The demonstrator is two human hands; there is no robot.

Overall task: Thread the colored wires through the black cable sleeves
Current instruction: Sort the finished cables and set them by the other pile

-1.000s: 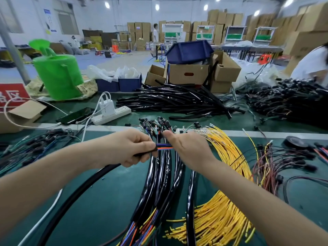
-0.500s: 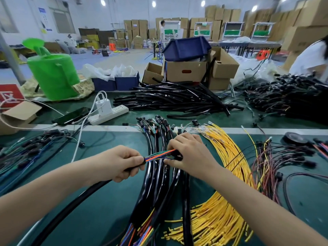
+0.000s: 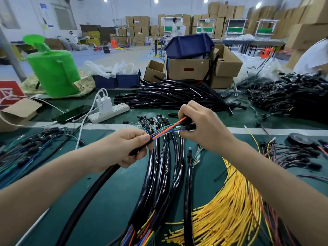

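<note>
My left hand [image 3: 124, 148] grips the end of a black cable sleeve [image 3: 85, 199] that runs down to the lower left. A bundle of colored wires [image 3: 166, 129], orange, blue and green, comes out of the sleeve's mouth. My right hand [image 3: 202, 126] pinches the black connectors at the far end of that bundle, up and to the right of my left hand. Under both hands lie several finished sleeved cables [image 3: 165, 174] with colored wire ends [image 3: 140, 235] showing at the bottom edge.
A pile of empty black sleeves [image 3: 177, 98] lies behind my hands. Yellow wires [image 3: 230, 210] fan out at the right, dark harnesses [image 3: 292, 96] at the far right and left [image 3: 26, 148]. A white power strip [image 3: 110, 112], phone [image 3: 72, 114], green watering can [image 3: 53, 71] and cardboard boxes [image 3: 188, 70] stand behind.
My right hand has pulled up and to the right, drawing a longer stretch of colored wires out of the sleeve. My left hand kept its grip on the sleeve end.
</note>
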